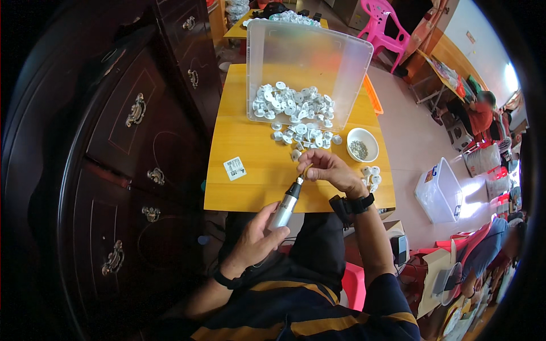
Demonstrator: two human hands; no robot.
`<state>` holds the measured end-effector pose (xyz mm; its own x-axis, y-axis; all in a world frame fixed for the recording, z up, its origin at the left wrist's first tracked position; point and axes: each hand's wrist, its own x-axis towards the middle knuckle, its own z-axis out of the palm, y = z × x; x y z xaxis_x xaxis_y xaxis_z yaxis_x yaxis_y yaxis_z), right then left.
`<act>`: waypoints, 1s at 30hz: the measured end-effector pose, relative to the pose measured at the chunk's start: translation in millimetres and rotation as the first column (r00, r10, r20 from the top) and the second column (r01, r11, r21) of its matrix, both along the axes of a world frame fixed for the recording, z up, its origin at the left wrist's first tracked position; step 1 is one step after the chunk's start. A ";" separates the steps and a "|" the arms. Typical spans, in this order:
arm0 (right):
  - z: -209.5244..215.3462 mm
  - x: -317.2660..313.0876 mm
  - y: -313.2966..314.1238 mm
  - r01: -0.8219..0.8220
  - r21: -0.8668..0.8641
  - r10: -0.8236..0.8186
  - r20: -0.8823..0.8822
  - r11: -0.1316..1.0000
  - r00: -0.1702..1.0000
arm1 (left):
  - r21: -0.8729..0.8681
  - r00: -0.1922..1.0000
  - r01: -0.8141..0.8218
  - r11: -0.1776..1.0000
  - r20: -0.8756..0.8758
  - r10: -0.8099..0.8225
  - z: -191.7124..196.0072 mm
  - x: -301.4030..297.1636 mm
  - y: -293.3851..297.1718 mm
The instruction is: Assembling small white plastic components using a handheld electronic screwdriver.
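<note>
My left hand (257, 241) is wrapped round a silver electric screwdriver (285, 211) with a black nose, tilted up and away from me over the table's near edge. At its tip, my right hand (334, 171) is closed in a pinch; what its fingers hold is too small to make out. Just beyond the fingers lies a pile of loose white round plastic parts (310, 135), spilling from a tipped clear plastic bin (307, 54). More white parts (296, 104) fill the bin's lower side. Beside my right hand stands a white bowl (373, 138) with small metal screws (358, 149).
A few white parts (371, 177) sit at the right edge of the yellow table (227, 125). A printed card (234, 169) lies at left. Dark drawers (136, 111) rise on the left. On the right floor stands a clear bin (438, 190); people (480, 116) sit farther off.
</note>
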<state>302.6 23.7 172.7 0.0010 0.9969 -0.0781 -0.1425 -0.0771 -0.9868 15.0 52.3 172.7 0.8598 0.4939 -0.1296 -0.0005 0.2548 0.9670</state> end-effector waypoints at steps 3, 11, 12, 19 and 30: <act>-20.5 10.5 5.3 0.165 -0.019 -0.163 0.081 0.986 0.983 | 0.064 0.998 -0.060 0.996 -0.018 0.061 -4.2 -0.1 2.5; -39.5 -18.1 33.1 0.426 0.220 -0.427 0.764 0.878 0.484 | 0.106 0.985 -0.152 0.983 -0.069 0.159 -13.2 -8.4 10.0; -42.1 -20.9 35.7 0.422 0.258 -0.443 0.785 0.869 0.433 | 0.105 0.984 -0.153 0.983 -0.069 0.161 -13.1 -8.6 10.1; -58.5 -21.2 41.1 0.361 0.294 -0.445 0.760 0.885 0.473 | 0.147 0.980 -0.127 0.981 -0.131 0.147 -7.3 -6.3 9.1; -54.6 -31.6 -5.0 0.438 0.050 -0.435 0.263 0.897 0.861 | 0.174 0.977 -0.066 0.983 -0.190 0.099 -14.1 4.0 2.8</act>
<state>270.9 18.6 118.2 0.4578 0.8887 -0.0254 0.0974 -0.0786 -0.9921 19.1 55.1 158.6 0.7807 0.5911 -0.2027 0.1799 0.0980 0.9788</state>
